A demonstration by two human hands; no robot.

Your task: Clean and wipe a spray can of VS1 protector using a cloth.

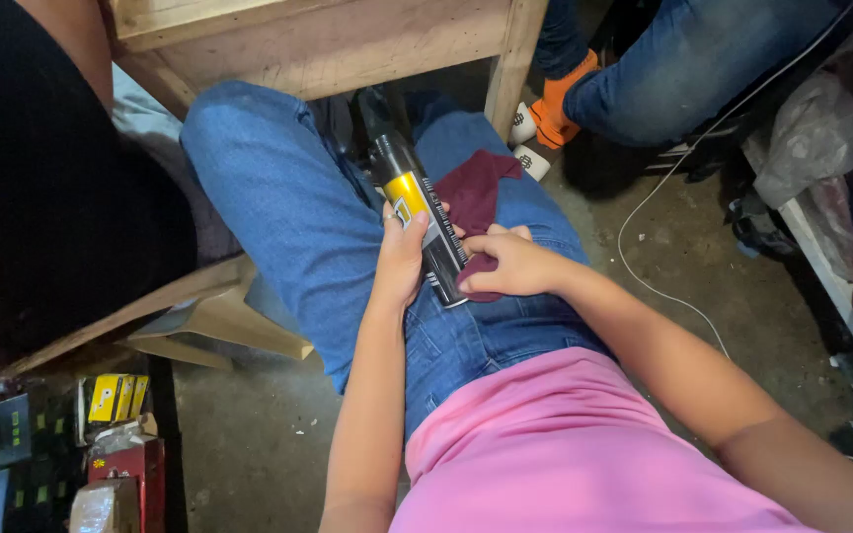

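**Both hands on a black tool in the lap**

Pink shirt fabric [584, 454] fills the near edge, and blue denim jeans [278, 207] stretch away from it toward the far side. Across the lap lies a long black cylindrical tool with a yellow band [417, 212], its far end pointing up toward a pale wooden frame [348, 39]. On the left side of the tool, the left hand [400, 259] grips it, fingers wrapped around its near half. Opposite, the right hand [513, 262] rests with fingers pressed together, pinching a dark maroon cloth [474, 192] against the tool's near end; the cloth spreads over the right thigh just beside the tool.

Far right, another person's leg in jeans ends in an orange sock [560, 104] on the grey concrete floor [663, 257], where a thin white cable [644, 212] curls. Small yellow and black boxes [116, 397] sit near left.
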